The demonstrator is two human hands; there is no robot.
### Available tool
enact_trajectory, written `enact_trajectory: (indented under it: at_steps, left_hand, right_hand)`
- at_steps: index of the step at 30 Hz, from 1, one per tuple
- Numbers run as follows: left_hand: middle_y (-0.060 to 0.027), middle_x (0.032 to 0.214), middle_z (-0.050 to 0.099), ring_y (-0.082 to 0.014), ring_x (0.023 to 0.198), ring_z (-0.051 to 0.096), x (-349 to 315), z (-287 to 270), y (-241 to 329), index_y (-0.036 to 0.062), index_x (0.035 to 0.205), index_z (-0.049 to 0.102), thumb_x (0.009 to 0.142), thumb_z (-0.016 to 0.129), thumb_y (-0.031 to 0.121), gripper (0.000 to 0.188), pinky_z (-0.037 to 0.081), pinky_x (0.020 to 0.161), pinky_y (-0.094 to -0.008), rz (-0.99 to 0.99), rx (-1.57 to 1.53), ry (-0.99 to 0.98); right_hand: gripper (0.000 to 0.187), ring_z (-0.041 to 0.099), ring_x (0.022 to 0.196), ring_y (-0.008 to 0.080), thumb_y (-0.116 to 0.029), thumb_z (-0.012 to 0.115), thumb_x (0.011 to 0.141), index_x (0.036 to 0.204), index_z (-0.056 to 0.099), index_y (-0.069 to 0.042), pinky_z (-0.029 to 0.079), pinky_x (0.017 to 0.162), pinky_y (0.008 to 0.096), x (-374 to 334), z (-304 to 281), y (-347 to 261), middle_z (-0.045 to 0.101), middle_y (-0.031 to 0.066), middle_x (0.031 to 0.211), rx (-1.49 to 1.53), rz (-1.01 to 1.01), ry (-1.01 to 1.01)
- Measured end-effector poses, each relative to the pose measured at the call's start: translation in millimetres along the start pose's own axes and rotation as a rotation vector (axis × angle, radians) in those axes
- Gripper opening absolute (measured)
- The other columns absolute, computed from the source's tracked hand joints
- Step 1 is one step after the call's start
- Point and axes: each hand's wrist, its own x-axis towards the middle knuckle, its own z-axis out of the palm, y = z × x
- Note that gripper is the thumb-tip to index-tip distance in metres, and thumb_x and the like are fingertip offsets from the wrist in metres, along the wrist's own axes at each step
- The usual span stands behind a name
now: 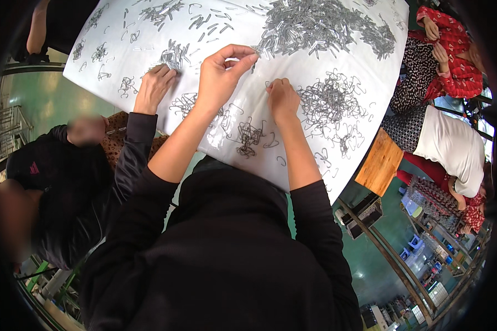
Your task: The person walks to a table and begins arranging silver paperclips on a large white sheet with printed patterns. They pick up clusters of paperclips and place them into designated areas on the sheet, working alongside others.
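My left hand (222, 76) is raised over the white-covered table, thumb and forefinger pinched together. A small dark metal piece shows just under those fingertips, its kind too small to tell. Lower and to the right, my right hand (283, 99) has its fingers curled closed near the tabletop. A thin bit of wire seems to stick out at its fingertips, but what it grips is mostly hidden. Beside it on the right spreads a tangled pile of bent wire hooks (331, 102). Beyond both hands lies a large heap of short, narrow silvery metal pieces (306, 27).
A smaller cluster of wire hooks (249, 138) lies near the table's front edge. At left, a co-worker's hand (156, 85) reaches to a small pile of metal pieces (174, 55). Other people sit at right, by a wooden stool (380, 163).
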Motion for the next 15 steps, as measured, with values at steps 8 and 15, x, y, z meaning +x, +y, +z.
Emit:
enact_trajectory:
  at_steps: [8, 15]
  left_hand:
    - [-0.0013, 0.084, 0.069, -0.0052, 0.073, 0.059, -7, 6, -2, 0.0038, 0.094, 0.069, 0.083, 0.070, 0.008, 0.011, 0.046, 0.065, -0.0205, -0.040, 0.026, -0.073]
    - [-0.0037, 0.087, 0.068, -0.0098, 0.079, 0.062, -10, 21, -2, 0.0046, 0.097, 0.068, 0.082, 0.067, 0.000, 0.016, 0.047, 0.068, -0.0242, 0.047, 0.072, -0.105]
  right_hand:
    - [0.009, 0.058, 0.066, 0.0139, -0.007, 0.059, 0.091, 0.092, 0.054, 0.000, 0.050, 0.061, 0.0285, -8, -91, -28, 0.062, 0.0110, 0.087, 1.135, 0.113, -0.045]
    - [0.016, 0.064, 0.073, 0.0136, -0.001, 0.062, 0.089, 0.097, 0.049, 0.005, 0.052, 0.063, 0.0219, -17, -123, -61, 0.062, 0.0109, 0.084, 1.239, 0.053, 0.240]
